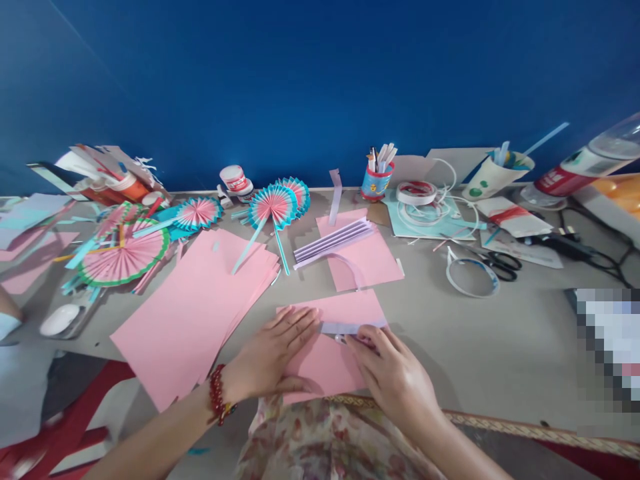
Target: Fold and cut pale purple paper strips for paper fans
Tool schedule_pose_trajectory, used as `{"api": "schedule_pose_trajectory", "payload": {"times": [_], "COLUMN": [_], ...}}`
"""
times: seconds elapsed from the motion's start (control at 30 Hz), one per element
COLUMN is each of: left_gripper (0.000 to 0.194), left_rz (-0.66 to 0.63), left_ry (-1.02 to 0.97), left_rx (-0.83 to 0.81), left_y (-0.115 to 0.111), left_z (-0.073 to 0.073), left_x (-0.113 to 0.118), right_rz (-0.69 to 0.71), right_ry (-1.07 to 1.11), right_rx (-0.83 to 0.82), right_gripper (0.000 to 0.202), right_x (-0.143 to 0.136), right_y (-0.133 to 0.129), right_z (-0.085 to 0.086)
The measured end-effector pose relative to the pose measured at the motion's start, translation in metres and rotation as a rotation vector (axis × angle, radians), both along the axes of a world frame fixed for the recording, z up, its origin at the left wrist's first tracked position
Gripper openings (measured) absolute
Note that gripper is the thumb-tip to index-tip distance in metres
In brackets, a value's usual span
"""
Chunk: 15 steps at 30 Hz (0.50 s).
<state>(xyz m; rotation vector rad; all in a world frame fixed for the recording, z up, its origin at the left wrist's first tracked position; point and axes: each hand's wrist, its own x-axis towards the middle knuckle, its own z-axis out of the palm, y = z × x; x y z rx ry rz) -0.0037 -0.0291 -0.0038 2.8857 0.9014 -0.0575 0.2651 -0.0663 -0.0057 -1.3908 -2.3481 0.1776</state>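
Note:
A pink sheet [325, 373] lies at the table's front edge with a narrow lilac strip [337, 328] across it. My left hand [275, 353] rests on the sheet's left side, fingers stretched out flat, the fingertips near the strip's left end. My right hand [393, 367] is closed at the strip's right part, its fingers bent; what they hold is mostly hidden, with a small pale tip showing by the fingers. Beyond the hands, a pleated lilac piece [333, 243] lies partly on another pink sheet [373, 263].
Pink sheets [185, 307] are stacked at left, near round paper fans [273, 207]. Behind stand a pen cup [377, 183] and tape rolls [416, 193]. Rightward lie a white ring [473, 277], black scissors [505, 265] and a bottle [575, 170].

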Motion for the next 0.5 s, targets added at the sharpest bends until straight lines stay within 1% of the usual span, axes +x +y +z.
{"api": "schedule_pose_trajectory", "payload": {"times": [0.13, 0.27, 0.5], "left_gripper": [0.1, 0.099, 0.1], "left_rz": [0.003, 0.007, 0.002], "left_ry": [0.004, 0.012, -0.006], "left_rx": [0.008, 0.014, 0.025], "left_y": [-0.0002, -0.0006, -0.0006], "left_z": [0.0, -0.0006, -0.0028], "left_x": [0.0006, 0.0007, -0.0008], "right_rz": [-0.002, 0.023, -0.002], "right_ry": [-0.013, -0.008, -0.02], "right_rx": [0.005, -0.018, -0.01], "right_gripper": [0.03, 0.033, 0.032], "right_x": [-0.0013, 0.0008, 0.0001], "right_y": [0.0008, -0.0011, -0.0011], "right_z": [0.0001, -0.0005, -0.0014]}}
